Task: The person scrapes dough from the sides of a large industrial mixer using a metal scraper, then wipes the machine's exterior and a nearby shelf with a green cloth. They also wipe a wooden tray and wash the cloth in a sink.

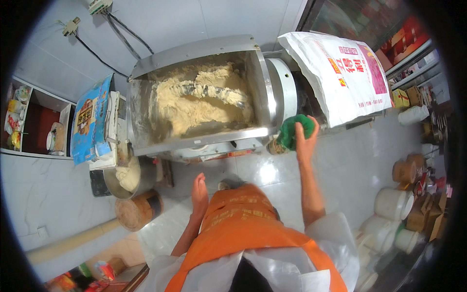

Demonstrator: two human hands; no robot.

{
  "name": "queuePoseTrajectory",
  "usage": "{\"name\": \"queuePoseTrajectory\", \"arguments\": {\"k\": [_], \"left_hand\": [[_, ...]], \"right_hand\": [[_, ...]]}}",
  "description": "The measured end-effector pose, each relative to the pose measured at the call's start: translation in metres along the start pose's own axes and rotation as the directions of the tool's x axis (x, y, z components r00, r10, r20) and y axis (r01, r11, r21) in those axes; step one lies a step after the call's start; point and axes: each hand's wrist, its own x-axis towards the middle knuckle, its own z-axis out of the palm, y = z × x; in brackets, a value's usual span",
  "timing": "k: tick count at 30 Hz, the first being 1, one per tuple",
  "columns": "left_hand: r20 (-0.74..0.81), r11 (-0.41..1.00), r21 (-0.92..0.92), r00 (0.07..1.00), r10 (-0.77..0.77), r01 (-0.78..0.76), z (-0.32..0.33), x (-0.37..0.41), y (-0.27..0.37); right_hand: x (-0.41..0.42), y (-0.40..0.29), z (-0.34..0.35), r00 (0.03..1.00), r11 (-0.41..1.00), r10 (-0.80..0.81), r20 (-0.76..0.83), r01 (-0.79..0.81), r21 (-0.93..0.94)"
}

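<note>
A metal dough mixer (201,143) stands before me, its trough uncovered. Pale, rough dough (197,111) lies inside and clings to the mixing bar (208,90). My right hand (305,137) grips a green cloth-like item (294,131) beside the mixer's front right corner; its exact kind is unclear. Near my apron, below the trough, my left hand (199,193) is held edge-on with nothing visible in it, its fingers together and extended. An orange apron (240,219) covers my front.
A white printed sack (350,76) lies right of the mixer, a blue printed bag (89,120) left. Below that bag are a metal bowl (109,182) holding dough and a brown drum (133,213). White buckets (390,204) and cardboard boxes (419,217) stand at the right.
</note>
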Motion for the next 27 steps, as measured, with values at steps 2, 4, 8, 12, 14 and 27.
{"name": "queuePoseTrajectory", "arguments": {"k": [2,4,8,12,14,27], "left_hand": [[0.024,1.0,0.003,0.999,-0.029,0.029,0.003,0.007,-0.006],[0.016,0.998,0.013,0.998,-0.069,0.068,0.004,0.011,-0.007],[-0.081,0.985,0.058,0.984,-0.158,0.163,0.003,0.016,-0.005],[-0.15,0.986,0.036,0.976,-0.158,0.165,0.038,0.033,0.007],[-0.14,0.989,0.017,0.979,-0.146,0.15,0.061,0.042,0.03],[-0.103,0.995,0.034,0.99,0.1,-0.098,0.128,0.07,0.085]], "right_hand": [[0.007,0.026,0.023,0.967,0.941,-0.226,0.116,0.248,-0.231],[0.012,0.051,0.042,0.873,0.715,-0.322,0.365,0.477,-0.511],[0.053,0.041,0.078,0.902,0.794,-0.188,0.389,0.373,-0.481],[0.169,0.021,0.145,0.881,0.749,-0.259,0.395,0.441,-0.494],[0.228,0.012,0.175,0.899,0.76,-0.183,0.398,0.386,-0.522],[0.097,0.025,0.073,0.8,0.785,-0.109,0.59,0.433,-0.443]]}}
